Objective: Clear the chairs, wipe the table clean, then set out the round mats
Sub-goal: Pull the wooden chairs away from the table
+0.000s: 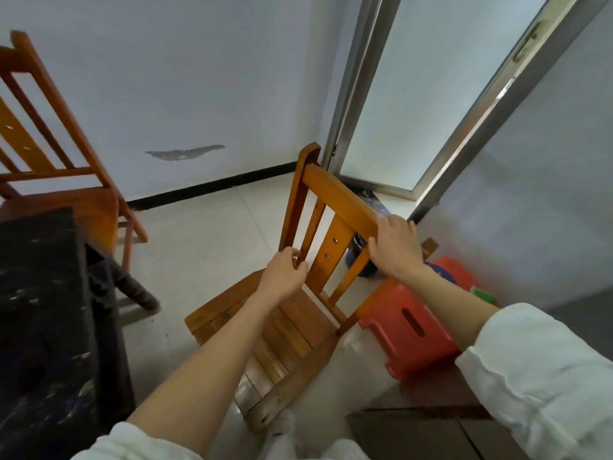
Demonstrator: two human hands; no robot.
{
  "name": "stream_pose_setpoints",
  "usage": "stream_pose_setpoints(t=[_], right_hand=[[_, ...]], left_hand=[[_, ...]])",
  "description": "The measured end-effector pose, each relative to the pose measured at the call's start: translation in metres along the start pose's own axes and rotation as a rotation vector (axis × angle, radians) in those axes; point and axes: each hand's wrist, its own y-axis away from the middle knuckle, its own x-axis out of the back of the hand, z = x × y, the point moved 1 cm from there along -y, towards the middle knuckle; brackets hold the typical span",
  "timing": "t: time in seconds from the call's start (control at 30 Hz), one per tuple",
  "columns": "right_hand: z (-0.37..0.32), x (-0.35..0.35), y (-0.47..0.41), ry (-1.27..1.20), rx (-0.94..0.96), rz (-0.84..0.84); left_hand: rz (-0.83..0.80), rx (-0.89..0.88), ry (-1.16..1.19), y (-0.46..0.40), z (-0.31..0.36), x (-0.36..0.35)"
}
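A wooden chair (292,330) with a slatted back stands tilted on the pale floor in front of me. My left hand (283,275) is closed around a thin slat of its backrest near the left post. My right hand (396,249) grips the right end of the top rail. A second wooden chair (49,154) stands at the far left, partly behind the dark speckled table (39,310). No round mats are in view.
A red plastic stool (411,327) sits just right of the held chair, with a blue object behind it. A metal-framed frosted door (414,94) and white walls close the corner. A dark wooden surface (431,433) lies at the lower right.
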Motion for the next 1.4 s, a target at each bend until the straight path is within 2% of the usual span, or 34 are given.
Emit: stream_pose_setpoints(t=[0.1, 0.2, 0.3, 0.43, 0.57, 0.7, 0.87, 0.97, 1.07, 1.17, 1.33, 1.4], right_hand=[[0.008, -0.01, -0.036, -0.122, -0.09, -0.091], [0.014, -0.019, -0.058, -0.146, -0.113, -0.253], [0.017, -0.026, -0.074, -0.166, -0.064, -0.348], [0.008, -0.031, -0.076, -0.255, -0.001, -0.396], [-0.021, -0.028, -0.07, -0.374, 0.075, -0.444], [-0.054, -0.027, -0.061, -0.51, 0.111, -0.56], [-0.073, -0.026, -0.052, -0.649, 0.13, -0.784], [-0.072, -0.027, -0.054, -0.724, 0.065, -0.869], [-0.068, -0.026, -0.064, -0.749, 0.078, -0.911], [-0.067, -0.031, -0.087, -0.721, 0.151, -0.824], [-0.089, -0.048, -0.134, -0.577, 0.518, -0.334], [-0.104, -0.058, -0.151, -0.567, 0.765, -0.172]], left_hand=[[-0.005, 0.028, 0.026, -0.028, 0.006, -0.004], [0.006, 0.054, 0.054, -0.045, 0.005, -0.004], [0.037, 0.092, 0.087, -0.06, 0.003, -0.005], [0.071, 0.097, 0.208, -0.083, 0.019, 0.0], [0.072, 0.03, 0.327, -0.102, 0.042, 0.004], [0.148, 0.077, 0.406, -0.106, 0.035, 0.013], [0.219, 0.131, 0.357, -0.101, 0.012, 0.039], [0.215, 0.121, 0.283, -0.101, 0.007, 0.043], [0.214, 0.126, 0.292, -0.101, 0.005, 0.044], [0.234, 0.112, 0.303, -0.099, 0.003, 0.048], [0.29, 0.19, 0.286, -0.096, -0.006, 0.057], [0.326, 0.256, 0.287, -0.096, -0.008, 0.055]])
